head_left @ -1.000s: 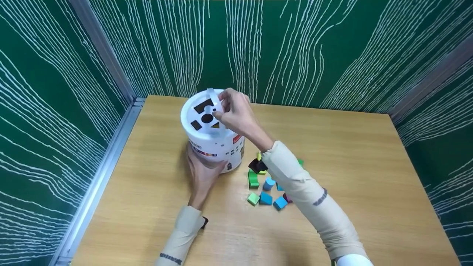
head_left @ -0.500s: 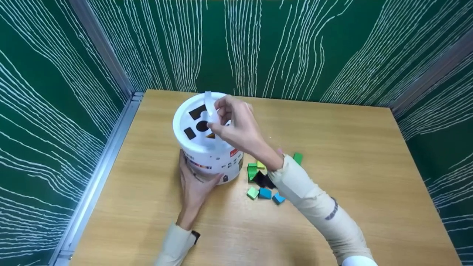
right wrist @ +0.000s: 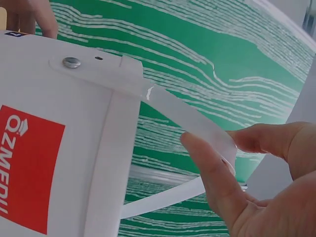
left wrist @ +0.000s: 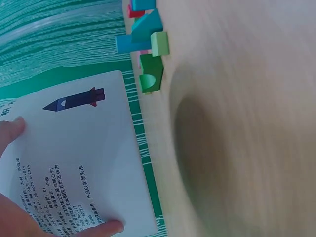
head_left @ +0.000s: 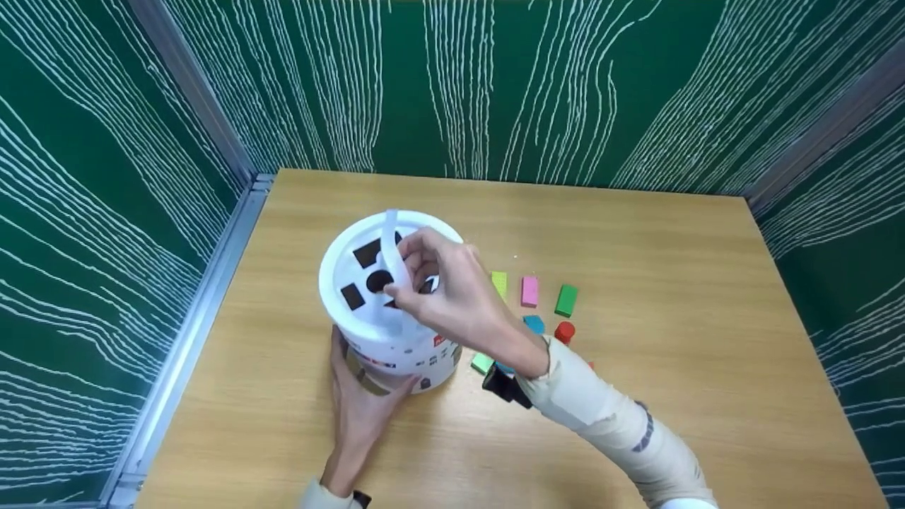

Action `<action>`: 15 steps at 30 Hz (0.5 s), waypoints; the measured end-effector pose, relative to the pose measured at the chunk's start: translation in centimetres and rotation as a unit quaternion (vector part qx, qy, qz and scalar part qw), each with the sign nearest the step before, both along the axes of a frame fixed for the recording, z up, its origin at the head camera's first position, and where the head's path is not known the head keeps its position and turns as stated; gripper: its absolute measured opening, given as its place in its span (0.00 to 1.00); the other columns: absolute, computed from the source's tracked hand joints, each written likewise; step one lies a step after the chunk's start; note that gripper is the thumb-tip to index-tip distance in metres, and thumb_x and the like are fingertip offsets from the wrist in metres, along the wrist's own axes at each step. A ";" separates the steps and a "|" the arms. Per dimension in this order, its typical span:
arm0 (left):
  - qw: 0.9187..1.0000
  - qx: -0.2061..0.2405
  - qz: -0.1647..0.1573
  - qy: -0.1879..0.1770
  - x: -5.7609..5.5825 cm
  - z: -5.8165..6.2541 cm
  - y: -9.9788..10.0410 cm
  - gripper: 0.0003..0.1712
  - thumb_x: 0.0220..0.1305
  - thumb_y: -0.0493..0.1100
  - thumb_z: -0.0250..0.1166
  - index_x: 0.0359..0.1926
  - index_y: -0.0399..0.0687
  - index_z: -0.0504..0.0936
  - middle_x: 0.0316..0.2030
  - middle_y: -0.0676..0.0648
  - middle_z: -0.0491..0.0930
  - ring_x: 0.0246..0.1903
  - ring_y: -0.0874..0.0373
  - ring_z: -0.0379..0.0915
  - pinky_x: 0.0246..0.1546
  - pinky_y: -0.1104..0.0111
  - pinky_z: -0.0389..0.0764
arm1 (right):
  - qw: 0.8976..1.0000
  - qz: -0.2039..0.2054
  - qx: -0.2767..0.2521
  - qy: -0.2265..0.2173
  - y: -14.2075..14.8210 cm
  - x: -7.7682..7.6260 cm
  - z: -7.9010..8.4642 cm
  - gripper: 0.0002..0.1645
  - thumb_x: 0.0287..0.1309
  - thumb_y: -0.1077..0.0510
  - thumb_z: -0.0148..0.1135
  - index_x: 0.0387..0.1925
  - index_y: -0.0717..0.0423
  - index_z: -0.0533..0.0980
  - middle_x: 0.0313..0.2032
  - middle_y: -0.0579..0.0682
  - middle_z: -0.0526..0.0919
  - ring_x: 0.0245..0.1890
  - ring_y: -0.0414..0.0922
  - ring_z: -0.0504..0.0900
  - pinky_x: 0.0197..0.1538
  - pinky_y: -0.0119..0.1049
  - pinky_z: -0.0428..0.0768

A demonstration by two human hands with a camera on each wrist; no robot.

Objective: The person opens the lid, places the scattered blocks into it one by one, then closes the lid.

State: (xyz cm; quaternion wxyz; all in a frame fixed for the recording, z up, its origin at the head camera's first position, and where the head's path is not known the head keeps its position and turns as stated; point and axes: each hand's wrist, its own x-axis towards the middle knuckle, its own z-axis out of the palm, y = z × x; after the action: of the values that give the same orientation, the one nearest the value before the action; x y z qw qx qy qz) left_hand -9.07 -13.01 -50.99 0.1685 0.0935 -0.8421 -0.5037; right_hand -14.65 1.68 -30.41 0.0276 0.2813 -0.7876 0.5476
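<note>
White bucket (head_left: 403,350) is held above the table (head_left: 707,318), gripped by the left hand (head_left: 359,411), its handle (head_left: 389,246) pinched by the right hand (head_left: 456,291), near blocks (head_left: 529,291).

You have the white bucket (head_left: 396,353) roughly upright, its wall printed and its white lid (head_left: 368,314) on, with dark round and angular openings cut through it. You pinch its translucent strap handle (head_left: 391,247), raised above the lid, with your right hand (head_left: 459,290). Your left hand (head_left: 364,410) grips the wall low on your side, the base clear of the table (left wrist: 247,59) in the left wrist view.
</note>
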 end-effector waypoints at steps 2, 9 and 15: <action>1.000 -0.004 0.001 0.003 0.5 -0.2 -0.1 0.73 0.23 0.63 0.74 0.66 0.67 0.33 0.66 0.56 0.43 0.63 0.57 0.44 0.60 0.55 0.54 | 1.000 0.002 0.001 0.000 0.0 0.6 -0.2 0.16 0.43 0.63 0.65 0.36 0.60 0.71 0.26 0.47 0.77 0.24 0.37 0.75 0.28 0.29 0.78; 0.999 -0.011 0.014 -0.031 2.2 -0.5 -0.3 0.73 0.23 0.66 0.72 0.65 0.68 0.32 0.66 0.53 0.43 0.64 0.55 0.43 0.61 0.56 0.51 | 1.000 0.017 0.008 0.004 -0.1 2.3 -0.9 0.17 0.43 0.63 0.65 0.37 0.60 0.70 0.28 0.44 0.75 0.24 0.36 0.75 0.29 0.28 0.78; 0.998 -0.012 0.017 -0.052 3.5 -1.1 -0.3 0.73 0.23 0.67 0.71 0.65 0.68 0.31 0.66 0.51 0.42 0.64 0.54 0.42 0.61 0.58 0.54 | 1.000 0.016 0.011 -0.004 -0.3 3.3 -1.5 0.17 0.43 0.62 0.65 0.37 0.60 0.70 0.26 0.46 0.75 0.23 0.38 0.73 0.27 0.28 0.77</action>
State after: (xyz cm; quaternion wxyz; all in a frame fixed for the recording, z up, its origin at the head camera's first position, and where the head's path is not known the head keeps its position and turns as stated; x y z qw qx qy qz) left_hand -5.61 -13.36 -52.06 0.1344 0.1318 -0.8540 -0.4851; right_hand -11.38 1.39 -31.89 0.0132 0.2919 -0.7889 0.5406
